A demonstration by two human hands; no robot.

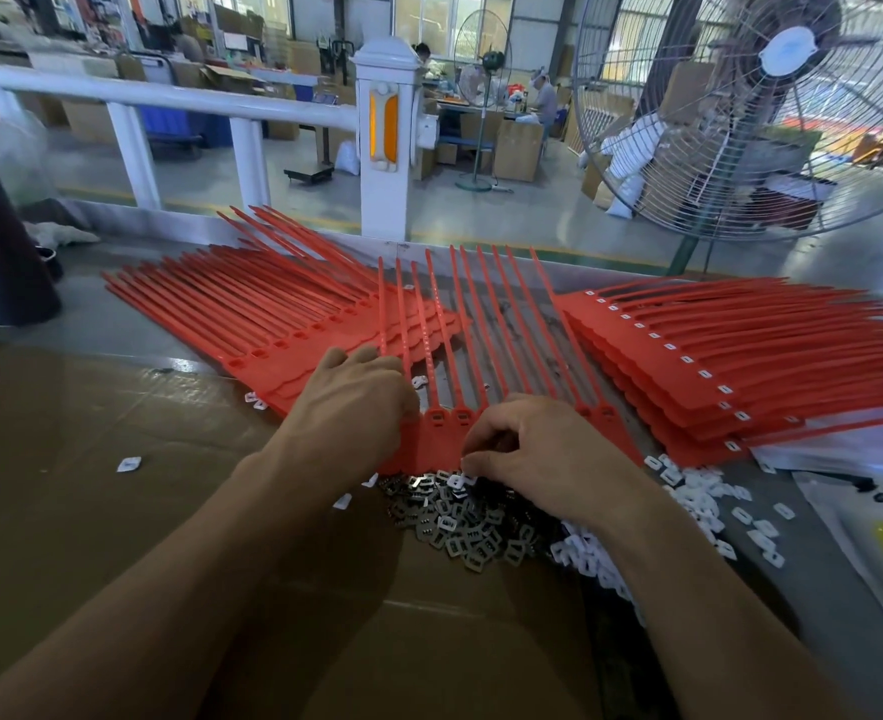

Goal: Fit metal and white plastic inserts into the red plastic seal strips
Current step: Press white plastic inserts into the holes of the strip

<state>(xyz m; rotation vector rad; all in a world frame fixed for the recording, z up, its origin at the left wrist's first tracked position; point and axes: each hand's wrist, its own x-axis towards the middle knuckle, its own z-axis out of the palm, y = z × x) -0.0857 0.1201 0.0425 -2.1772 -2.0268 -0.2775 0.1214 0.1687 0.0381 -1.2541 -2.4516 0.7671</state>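
Note:
A sheet of red seal strips (447, 433) lies in front of me, tails pointing away. My left hand (356, 397) rests on its left part, fingers curled over the strip heads. My right hand (538, 444) hovers over the sheet's near edge with fingers curled down; the fingertips are at a white insert (457, 479), and I cannot tell if they pinch it. Just below lies a heap of metal inserts (460, 517). White plastic inserts (699, 491) are piled to the right. A stack of red strips without inserts (252, 314) lies left. Strips with white inserts (730, 356) are stacked right.
Brown cardboard (117, 485) covers the near table. A few white inserts (129, 464) lie loose on it. A big floor fan (740, 111) stands beyond the table at right, a white railing post (386, 142) straight ahead. Plastic bags (876, 543) lie at the right edge.

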